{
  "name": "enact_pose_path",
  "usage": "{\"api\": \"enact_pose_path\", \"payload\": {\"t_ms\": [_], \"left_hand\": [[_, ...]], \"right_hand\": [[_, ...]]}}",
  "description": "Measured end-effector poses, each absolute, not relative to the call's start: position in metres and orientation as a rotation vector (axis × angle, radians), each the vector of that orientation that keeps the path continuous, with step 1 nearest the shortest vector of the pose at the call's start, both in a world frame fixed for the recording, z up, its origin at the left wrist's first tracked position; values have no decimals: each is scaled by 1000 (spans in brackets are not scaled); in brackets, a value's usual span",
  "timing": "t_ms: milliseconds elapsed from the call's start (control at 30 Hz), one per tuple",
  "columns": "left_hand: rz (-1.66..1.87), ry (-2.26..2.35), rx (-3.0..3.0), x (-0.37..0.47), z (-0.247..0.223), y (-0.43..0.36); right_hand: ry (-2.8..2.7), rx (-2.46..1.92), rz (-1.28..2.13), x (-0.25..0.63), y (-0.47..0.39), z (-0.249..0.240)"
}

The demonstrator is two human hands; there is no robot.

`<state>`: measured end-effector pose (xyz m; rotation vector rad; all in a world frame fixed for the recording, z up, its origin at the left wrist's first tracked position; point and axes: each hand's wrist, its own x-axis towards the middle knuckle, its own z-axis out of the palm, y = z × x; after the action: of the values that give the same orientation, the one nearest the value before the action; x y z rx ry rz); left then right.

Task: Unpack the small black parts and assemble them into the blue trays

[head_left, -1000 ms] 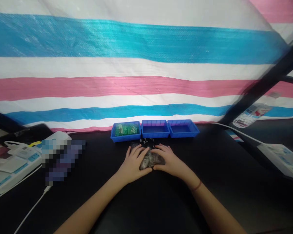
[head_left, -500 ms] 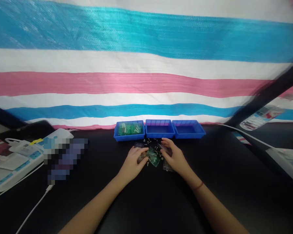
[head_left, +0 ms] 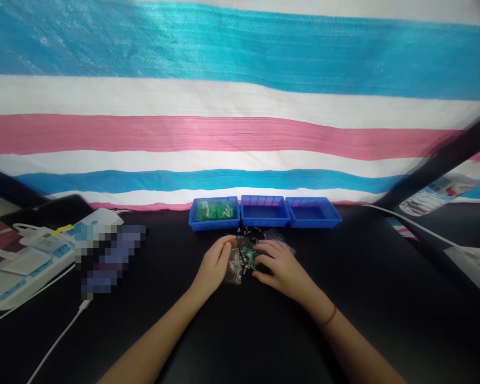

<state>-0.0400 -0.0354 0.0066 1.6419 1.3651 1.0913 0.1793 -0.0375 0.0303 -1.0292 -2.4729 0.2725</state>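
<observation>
One filled tray (head_left: 215, 226) stands beyond your left hand (head_left: 210, 265), which pinches a clear bag (head_left: 234, 270); loose screws (head_left: 245, 262) remain beside your spread right hand (head_left: 283, 268).

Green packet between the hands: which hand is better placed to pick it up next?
Probably the right hand: its spread fingers are right at the edge of the green packet, with nothing visibly gripped. The left hand looks occupied, holding a clear packet.
</observation>
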Motion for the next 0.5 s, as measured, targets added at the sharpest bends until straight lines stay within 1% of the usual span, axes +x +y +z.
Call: {"api": "enact_pose_path", "payload": {"t_ms": [133, 233, 400, 500], "left_hand": [[1108, 1358, 1616, -40, 6, -36], [1113, 1346, 1632, -40, 7, -37], [1100, 1345, 1732, -39, 9, -38], [1103, 1356, 1783, -39, 9, -39]], "right_hand": [[-2470, -936, 210, 179, -35, 31], [-2383, -966, 225, 177, -36, 34], [-2016, -1120, 395, 178, -39, 34], [-1748, -1257, 563, 180, -39, 31]]}}
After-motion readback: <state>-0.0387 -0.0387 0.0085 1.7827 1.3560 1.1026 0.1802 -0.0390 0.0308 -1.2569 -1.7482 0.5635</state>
